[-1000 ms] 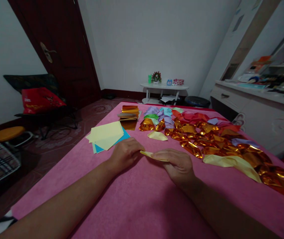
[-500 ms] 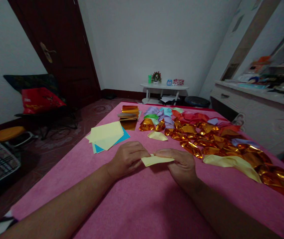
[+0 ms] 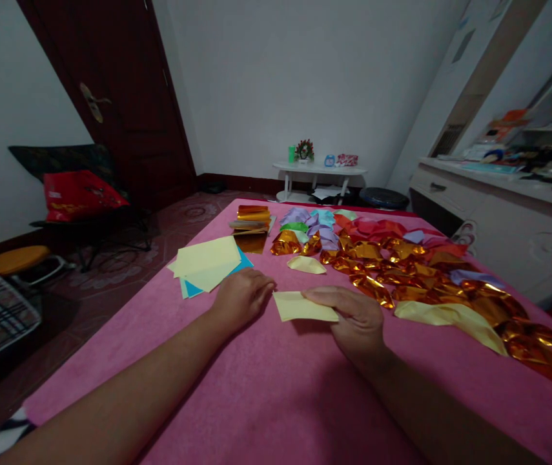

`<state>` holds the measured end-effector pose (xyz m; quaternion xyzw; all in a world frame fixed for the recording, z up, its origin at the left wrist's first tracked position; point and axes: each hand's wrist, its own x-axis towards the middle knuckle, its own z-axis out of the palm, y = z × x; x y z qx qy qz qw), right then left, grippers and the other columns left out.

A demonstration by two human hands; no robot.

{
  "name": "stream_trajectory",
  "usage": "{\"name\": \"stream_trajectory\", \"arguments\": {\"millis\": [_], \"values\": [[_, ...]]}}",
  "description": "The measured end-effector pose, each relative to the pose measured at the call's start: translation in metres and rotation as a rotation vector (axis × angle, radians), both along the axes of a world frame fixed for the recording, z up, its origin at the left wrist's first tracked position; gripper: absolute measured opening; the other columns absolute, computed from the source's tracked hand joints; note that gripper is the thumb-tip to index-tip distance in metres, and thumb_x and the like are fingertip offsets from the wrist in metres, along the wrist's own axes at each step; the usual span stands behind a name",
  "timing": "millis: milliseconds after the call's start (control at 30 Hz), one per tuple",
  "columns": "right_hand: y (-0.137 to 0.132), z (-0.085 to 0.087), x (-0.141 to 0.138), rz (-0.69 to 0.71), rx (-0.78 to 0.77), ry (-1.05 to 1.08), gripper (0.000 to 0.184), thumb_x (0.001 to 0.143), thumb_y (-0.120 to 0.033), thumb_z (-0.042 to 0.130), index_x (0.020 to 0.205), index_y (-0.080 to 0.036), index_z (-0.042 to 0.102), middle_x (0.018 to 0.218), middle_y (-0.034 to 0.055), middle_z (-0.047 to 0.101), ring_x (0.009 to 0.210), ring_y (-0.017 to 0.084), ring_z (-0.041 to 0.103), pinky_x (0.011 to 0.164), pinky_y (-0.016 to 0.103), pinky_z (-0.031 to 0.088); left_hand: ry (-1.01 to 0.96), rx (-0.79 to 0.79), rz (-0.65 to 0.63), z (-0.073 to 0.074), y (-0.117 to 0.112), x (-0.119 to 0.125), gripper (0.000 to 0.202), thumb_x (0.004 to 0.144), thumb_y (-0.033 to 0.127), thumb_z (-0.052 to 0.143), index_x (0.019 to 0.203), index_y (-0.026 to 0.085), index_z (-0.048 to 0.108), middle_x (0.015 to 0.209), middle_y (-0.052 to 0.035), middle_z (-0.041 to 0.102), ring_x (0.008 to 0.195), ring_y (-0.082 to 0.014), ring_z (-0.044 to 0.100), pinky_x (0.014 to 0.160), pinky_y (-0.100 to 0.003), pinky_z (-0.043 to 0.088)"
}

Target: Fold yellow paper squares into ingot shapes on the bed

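Observation:
A folded piece of pale yellow paper (image 3: 302, 307) is held just above the pink cloth in my right hand (image 3: 357, 316), thumb on top and fingers beneath its right side. My left hand (image 3: 245, 298) is closed with its fingers curled together, its fingertips close to the paper's upper left corner. No paper shows in the left fingers. Beyond that hand lies a loose stack of yellow paper sheets (image 3: 208, 258), a blue sheet (image 3: 241, 265) sticking out below. A small folded yellow paper piece (image 3: 306, 265) rests ahead of the right hand.
Shiny gold folded papers (image 3: 411, 271) spread over the table's right side, among red and purple ones. A stack of gold foil sheets (image 3: 250, 240) lies at the back. A long yellow folded paper (image 3: 450, 316) is right of my right hand. Pink cloth (image 3: 256, 400) covers the table.
My left hand has come off the folded paper and moved slightly left. The paper now shows more of its flat face, held by the right hand alone.

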<state>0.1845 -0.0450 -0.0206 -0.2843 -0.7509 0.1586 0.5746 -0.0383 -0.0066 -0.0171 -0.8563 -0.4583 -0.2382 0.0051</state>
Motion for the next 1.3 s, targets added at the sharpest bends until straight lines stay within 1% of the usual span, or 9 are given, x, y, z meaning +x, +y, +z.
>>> {"name": "stream_trajectory", "arguments": {"millis": [100, 200, 333, 433, 533, 733, 900, 1033, 1300], "values": [[0.0, -0.001, 0.001, -0.032, -0.017, 0.034, 0.034, 0.076, -0.002, 0.063, 0.098, -0.027, 0.072, 0.093, 0.0018, 0.073, 0.083, 0.016, 0.068, 0.077, 0.027, 0.055, -0.075, 0.01, 0.056, -0.005, 0.001, 0.0, 0.03, 0.09, 0.032, 0.046, 0.114, 0.023, 0.062, 0.089, -0.0054, 0.069, 0.08, -0.0186, 0.063, 0.069, -0.03, 0.047], [0.0, -0.002, 0.0, -0.041, -0.04, 0.069, 0.034, 0.076, -0.002, 0.063, 0.096, -0.028, 0.072, 0.093, 0.0008, 0.073, 0.083, 0.015, 0.068, 0.077, 0.027, 0.056, -0.158, 0.023, 0.023, -0.007, 0.0, 0.001, 0.041, 0.086, 0.028, 0.052, 0.127, 0.023, 0.051, 0.093, -0.0047, 0.068, 0.082, -0.0183, 0.063, 0.073, -0.031, 0.049], [0.002, -0.002, 0.0, -0.049, -0.057, 0.072, 0.033, 0.075, -0.002, 0.063, 0.094, -0.028, 0.072, 0.092, 0.0005, 0.073, 0.083, 0.015, 0.069, 0.077, 0.027, 0.056, -0.208, 0.108, -0.144, 0.0, -0.005, 0.004, 0.054, 0.08, 0.031, 0.061, 0.131, 0.021, 0.046, 0.118, -0.0095, 0.058, 0.104, -0.0218, 0.056, 0.088, -0.036, 0.047], [0.003, -0.001, 0.0, -0.044, -0.052, 0.06, 0.032, 0.076, -0.003, 0.063, 0.095, -0.027, 0.072, 0.093, 0.0011, 0.073, 0.083, 0.016, 0.069, 0.077, 0.029, 0.056, -0.206, 0.149, -0.287, 0.005, -0.008, 0.007, 0.058, 0.079, 0.04, 0.064, 0.13, 0.022, 0.046, 0.126, -0.0103, 0.053, 0.114, -0.0232, 0.05, 0.095, -0.04, 0.042], [0.004, 0.0, 0.0, -0.039, -0.026, 0.047, 0.03, 0.076, -0.006, 0.063, 0.095, -0.027, 0.072, 0.091, 0.0015, 0.073, 0.081, 0.016, 0.069, 0.075, 0.029, 0.057, -0.194, 0.153, -0.365, 0.005, -0.01, 0.008, 0.05, 0.081, 0.039, 0.062, 0.126, 0.022, 0.049, 0.122, -0.0103, 0.056, 0.111, -0.0231, 0.051, 0.093, -0.041, 0.042], [0.004, 0.0, -0.001, -0.043, -0.023, 0.025, 0.026, 0.077, -0.009, 0.063, 0.093, -0.027, 0.073, 0.088, 0.0025, 0.074, 0.08, 0.018, 0.069, 0.072, 0.03, 0.058, -0.206, 0.173, -0.467, 0.005, -0.011, 0.008, 0.031, 0.085, 0.027, 0.056, 0.115, 0.02, 0.057, 0.107, -0.0086, 0.064, 0.098, -0.0206, 0.056, 0.086, -0.038, 0.043], [0.003, 0.0, -0.001, -0.022, -0.029, 0.02, 0.029, 0.076, -0.005, 0.062, 0.094, -0.025, 0.073, 0.087, 0.0028, 0.073, 0.078, 0.017, 0.069, 0.071, 0.028, 0.057, -0.223, 0.16, -0.486, 0.005, -0.012, 0.008, 0.026, 0.086, 0.025, 0.054, 0.111, 0.019, 0.059, 0.103, -0.0087, 0.065, 0.094, -0.0199, 0.057, 0.084, -0.038, 0.043], [0.003, 0.0, -0.002, -0.018, -0.044, -0.004, 0.026, 0.076, -0.006, 0.062, 0.09, -0.023, 0.073, 0.083, 0.0035, 0.073, 0.075, 0.016, 0.069, 0.068, 0.027, 0.057, -0.22, 0.125, -0.513, 0.003, -0.012, 0.009, 0.024, 0.088, 0.024, 0.05, 0.109, 0.018, 0.061, 0.097, -0.0089, 0.066, 0.089, -0.0185, 0.059, 0.082, -0.036, 0.044], [0.0, 0.004, -0.005, 0.026, -0.079, -0.049, 0.02, 0.079, -0.009, 0.059, 0.086, -0.021, 0.072, 0.077, 0.0043, 0.072, 0.069, 0.016, 0.067, 0.064, 0.027, 0.055, -0.203, 0.028, -0.531, 0.005, -0.015, 0.01, 0.022, 0.089, 0.023, 0.045, 0.092, 0.016, 0.065, 0.082, -0.0087, 0.067, 0.078, -0.0163, 0.061, 0.075, -0.031, 0.046]]}}
